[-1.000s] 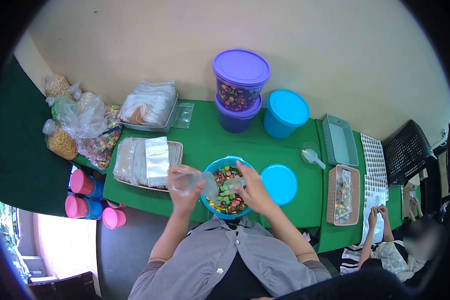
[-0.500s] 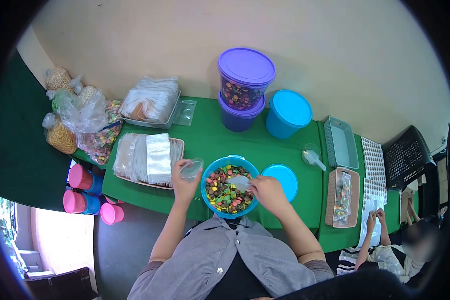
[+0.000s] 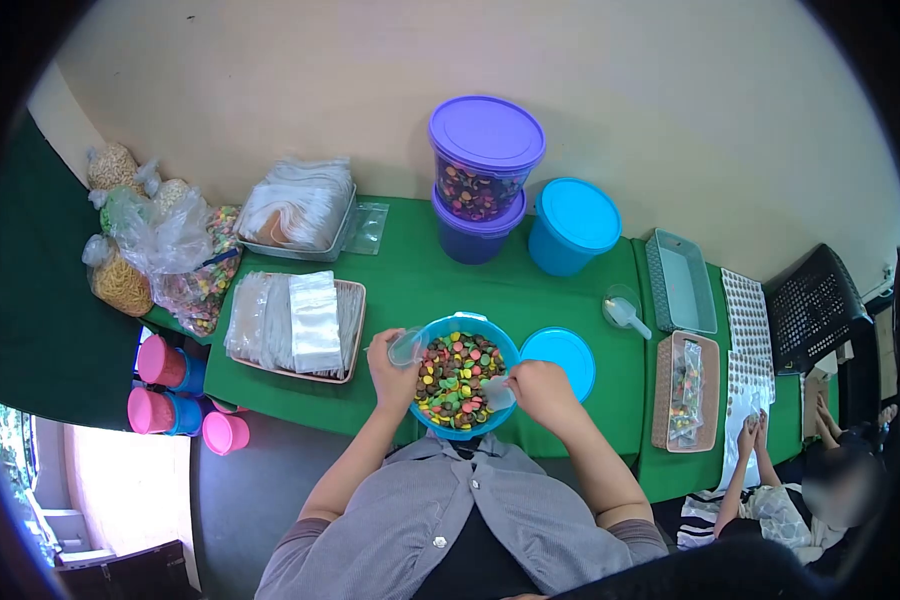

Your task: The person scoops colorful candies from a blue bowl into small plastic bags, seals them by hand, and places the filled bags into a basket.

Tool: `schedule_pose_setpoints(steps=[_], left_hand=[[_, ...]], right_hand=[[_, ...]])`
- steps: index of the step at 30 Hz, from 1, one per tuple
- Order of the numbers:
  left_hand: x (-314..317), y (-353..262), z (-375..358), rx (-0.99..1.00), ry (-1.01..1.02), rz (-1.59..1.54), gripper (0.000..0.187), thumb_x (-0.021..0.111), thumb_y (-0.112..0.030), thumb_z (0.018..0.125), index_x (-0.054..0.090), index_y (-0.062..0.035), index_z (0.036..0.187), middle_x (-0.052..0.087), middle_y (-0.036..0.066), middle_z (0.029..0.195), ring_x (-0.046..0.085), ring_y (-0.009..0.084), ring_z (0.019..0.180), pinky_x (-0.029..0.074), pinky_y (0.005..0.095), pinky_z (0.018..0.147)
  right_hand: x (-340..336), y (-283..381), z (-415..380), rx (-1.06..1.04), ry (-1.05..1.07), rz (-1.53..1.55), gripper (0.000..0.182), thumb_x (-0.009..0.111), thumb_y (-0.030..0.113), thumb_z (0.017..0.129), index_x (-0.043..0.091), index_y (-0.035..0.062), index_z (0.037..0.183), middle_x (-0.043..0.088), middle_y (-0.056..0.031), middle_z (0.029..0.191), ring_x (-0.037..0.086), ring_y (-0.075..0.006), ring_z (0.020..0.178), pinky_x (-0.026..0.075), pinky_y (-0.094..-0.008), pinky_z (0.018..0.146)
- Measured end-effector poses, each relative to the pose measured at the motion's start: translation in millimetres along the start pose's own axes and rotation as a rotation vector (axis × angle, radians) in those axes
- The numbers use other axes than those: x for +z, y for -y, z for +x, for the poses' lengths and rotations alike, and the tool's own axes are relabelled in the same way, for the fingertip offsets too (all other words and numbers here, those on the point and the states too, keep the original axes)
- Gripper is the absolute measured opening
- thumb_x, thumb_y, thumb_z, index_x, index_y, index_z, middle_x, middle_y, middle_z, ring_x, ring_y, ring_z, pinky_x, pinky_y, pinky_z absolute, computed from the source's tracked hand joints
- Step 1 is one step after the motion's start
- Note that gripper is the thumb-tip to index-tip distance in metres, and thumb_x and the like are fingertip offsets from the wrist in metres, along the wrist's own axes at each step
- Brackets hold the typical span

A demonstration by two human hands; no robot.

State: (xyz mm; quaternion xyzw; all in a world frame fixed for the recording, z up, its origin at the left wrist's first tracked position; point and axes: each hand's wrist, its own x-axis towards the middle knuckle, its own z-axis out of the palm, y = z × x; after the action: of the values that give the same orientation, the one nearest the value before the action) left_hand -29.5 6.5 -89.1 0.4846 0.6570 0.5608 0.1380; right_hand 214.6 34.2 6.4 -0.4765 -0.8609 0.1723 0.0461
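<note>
Green cloth table point(image 3: 530, 290) against beige wall; left hand point(image 3: 392, 372) fingers grip clear bag point(image 3: 406, 346), right hand point(image 3: 540, 388) fingers grip scoop point(image 3: 497, 392).

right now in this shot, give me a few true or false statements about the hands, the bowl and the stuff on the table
1. The left hand holds a small clear cup at the rim of the blue bowl. True.
2. The blue bowl is empty. False: it is full of coloured round candies.
3. The right hand holds a clear scoop in the candies. True.
4. The purple-lidded tub lies on its side. False: it stands upright, stacked on another tub.
5. A loose blue lid lies left of the bowl. False: it lies to its right.
</note>
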Motion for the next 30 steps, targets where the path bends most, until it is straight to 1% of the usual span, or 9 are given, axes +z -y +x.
schedule_pose_setpoints(steps=[2, 4, 11, 14, 16, 22, 25, 27, 30], left_hand=[[1, 1, 0, -0.028, 0.002, -0.02, 0.042, 0.076, -0.007, 0.069, 0.056, -0.0048, 0.106, 0.057, 0.01, 0.099, 0.055, 0.0295, 0.097, 0.042, 0.0394, 0.086], [1, 3, -2, -0.053, 0.008, -0.043, 0.042, 0.075, -0.007, 0.069, 0.056, -0.005, 0.106, 0.057, 0.01, 0.099, 0.055, 0.0295, 0.098, 0.042, 0.0394, 0.087], [1, 3, -1, -0.059, -0.009, -0.021, 0.043, 0.075, -0.006, 0.068, 0.056, -0.0056, 0.107, 0.057, 0.01, 0.1, 0.055, 0.0293, 0.099, 0.042, 0.0395, 0.087], [1, 3, -1, -0.061, -0.008, -0.015, 0.044, 0.074, -0.004, 0.067, 0.056, -0.0056, 0.107, 0.057, 0.011, 0.101, 0.055, 0.0294, 0.099, 0.042, 0.0396, 0.088], [2, 2, -1, -0.07, -0.003, -0.022, 0.044, 0.074, -0.002, 0.066, 0.056, -0.0056, 0.107, 0.058, 0.011, 0.101, 0.055, 0.0295, 0.099, 0.041, 0.0398, 0.088], [1, 2, 0, -0.076, 0.001, -0.08, 0.046, 0.072, 0.001, 0.065, 0.055, -0.0053, 0.107, 0.057, 0.011, 0.102, 0.055, 0.03, 0.1, 0.042, 0.0397, 0.089], [2, 8, -2, -0.069, 0.008, -0.026, 0.045, 0.072, 0.0, 0.065, 0.055, -0.005, 0.107, 0.057, 0.011, 0.102, 0.055, 0.03, 0.1, 0.042, 0.0395, 0.088], [3, 10, -1, -0.13, 0.019, -0.069, 0.044, 0.073, -0.001, 0.066, 0.055, -0.0047, 0.107, 0.057, 0.011, 0.101, 0.055, 0.0298, 0.099, 0.043, 0.0396, 0.088], [2, 7, -1, -0.082, 0.005, -0.065, 0.043, 0.074, -0.002, 0.068, 0.056, -0.0048, 0.106, 0.058, 0.011, 0.1, 0.055, 0.0294, 0.099, 0.043, 0.0395, 0.087]], right_hand=[[3, 2, -1, 0.0, -0.069, -0.063, 0.02, 0.064, 0.02, 0.082, 0.069, 0.0024, 0.074, 0.065, -0.0181, 0.072, 0.064, -0.0358, 0.071, 0.05, -0.0471, 0.065], [3, 6, 1, 0.017, 0.051, -0.047, 0.018, 0.064, 0.019, 0.082, 0.07, 0.0027, 0.076, 0.065, -0.0176, 0.073, 0.065, -0.0354, 0.072, 0.05, -0.0468, 0.065], [-3, 1, 4, 0.036, 0.074, 0.027, 0.02, 0.064, 0.021, 0.082, 0.069, 0.0027, 0.076, 0.066, -0.0173, 0.074, 0.065, -0.0355, 0.072, 0.05, -0.0466, 0.066], [-6, 8, 5, 0.041, 0.065, 0.018, 0.017, 0.062, 0.017, 0.084, 0.069, 0.0018, 0.081, 0.066, -0.0174, 0.08, 0.065, -0.0354, 0.075, 0.05, -0.046, 0.067], [0, 6, 12, -0.018, -0.141, 0.084, 0.015, 0.06, 0.012, 0.084, 0.068, 0.0004, 0.087, 0.066, -0.018, 0.086, 0.064, -0.0355, 0.079, 0.05, -0.0449, 0.071], [40, -13, 30, -0.047, -0.128, 0.314, 0.015, 0.06, 0.005, 0.082, 0.067, -0.0023, 0.093, 0.063, -0.0189, 0.086, 0.062, -0.0371, 0.081, 0.05, -0.0445, 0.074], [59, -11, 34, -0.152, -0.177, 0.245, 0.017, 0.059, 0.005, 0.083, 0.067, -0.0029, 0.096, 0.064, -0.0187, 0.089, 0.062, -0.0371, 0.083, 0.051, -0.0436, 0.075], [63, -12, 32, -0.149, -0.182, 0.233, 0.018, 0.059, 0.006, 0.084, 0.067, -0.0022, 0.097, 0.064, -0.0186, 0.09, 0.063, -0.0369, 0.083, 0.051, -0.0436, 0.075], [56, -16, 24, -0.117, -0.139, 0.267, 0.017, 0.058, 0.007, 0.084, 0.068, -0.0008, 0.096, 0.065, -0.0183, 0.091, 0.063, -0.0367, 0.082, 0.051, -0.0437, 0.074]])
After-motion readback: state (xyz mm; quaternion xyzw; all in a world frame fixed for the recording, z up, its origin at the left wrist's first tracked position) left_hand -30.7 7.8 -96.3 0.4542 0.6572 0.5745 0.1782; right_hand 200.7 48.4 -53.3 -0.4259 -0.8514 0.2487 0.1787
